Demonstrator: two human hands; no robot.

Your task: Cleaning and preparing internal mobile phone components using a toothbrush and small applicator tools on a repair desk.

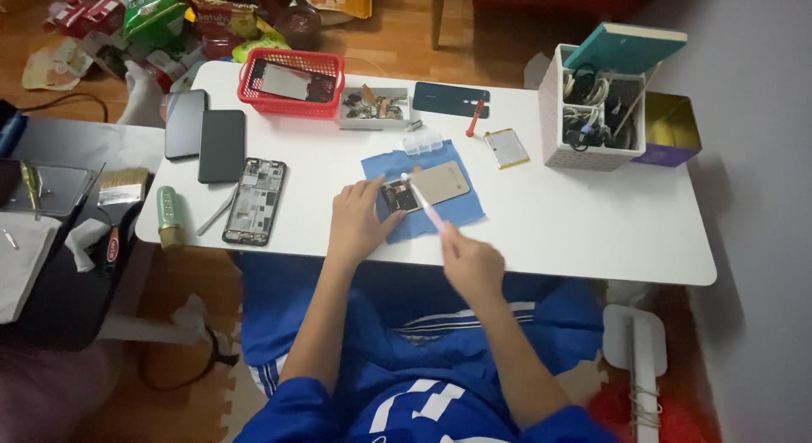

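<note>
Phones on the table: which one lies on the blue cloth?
The opened gold-backed phone under the left hand; the dark phones and the stripped frame lie on bare tabletop.

Blue short sleeves, blue white-striped shorts, bare forearms

A living room at home, used as a makeshift phone-repair bench. A low white rectangular table [592, 231] stands on a wooden floor [397, 37], with crumpled snack packets [161, 20] heaped at 11 o'clock. On the table lie an opened phone frame with bare circuitry [255, 201] at 9 o'clock, a red plastic basket [292, 82] at 12, and a white perforated organiser box full of cables [592, 109] at 2.
</note>
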